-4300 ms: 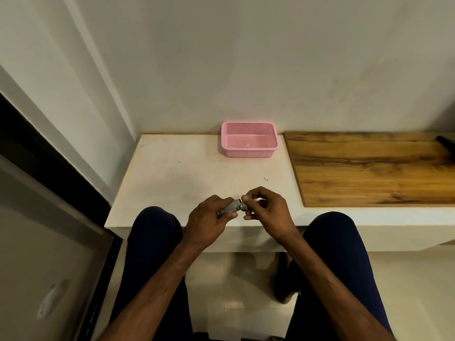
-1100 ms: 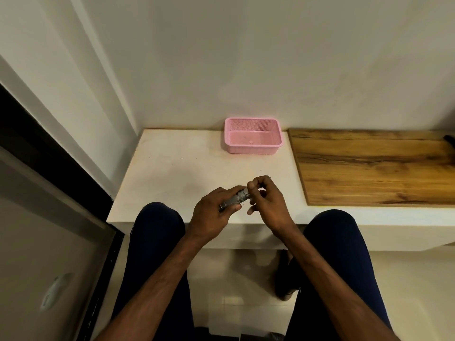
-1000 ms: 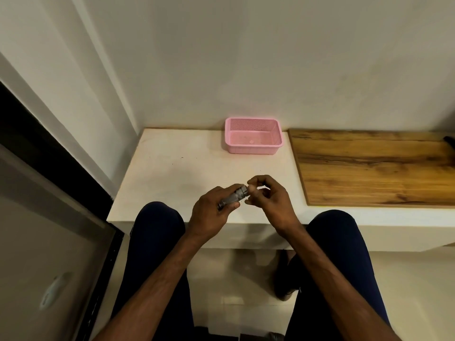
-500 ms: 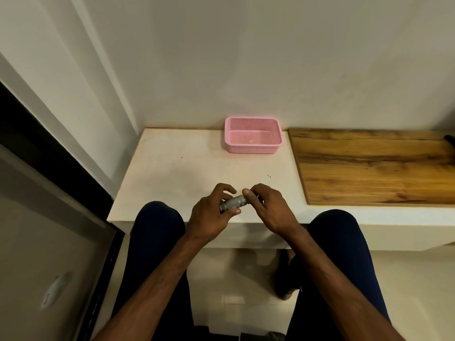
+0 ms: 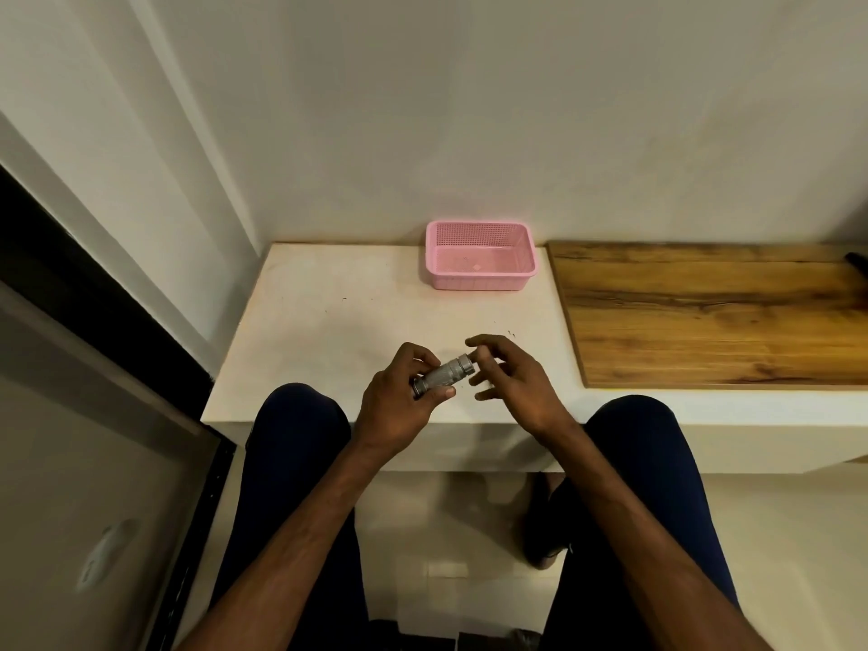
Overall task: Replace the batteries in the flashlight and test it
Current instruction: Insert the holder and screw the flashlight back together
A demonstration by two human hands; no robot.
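Note:
A small silver flashlight with a knurled body lies slanted in my left hand, which is closed around its lower end above the near edge of the white counter. My right hand hovers at the flashlight's upper right end with its fingers spread. The thumb and forefinger touch or nearly touch the end cap; I cannot tell whether they grip it. No loose batteries are in sight.
A pink mesh basket stands at the back of the counter against the wall. A wooden board covers the counter's right part, with a dark object at its far right edge. My knees sit below the counter edge.
My right hand's fingers have opened and spread away from the flashlight's end, after pinching and twisting there. The left hand keeps hold of the body in nearly the same spot.

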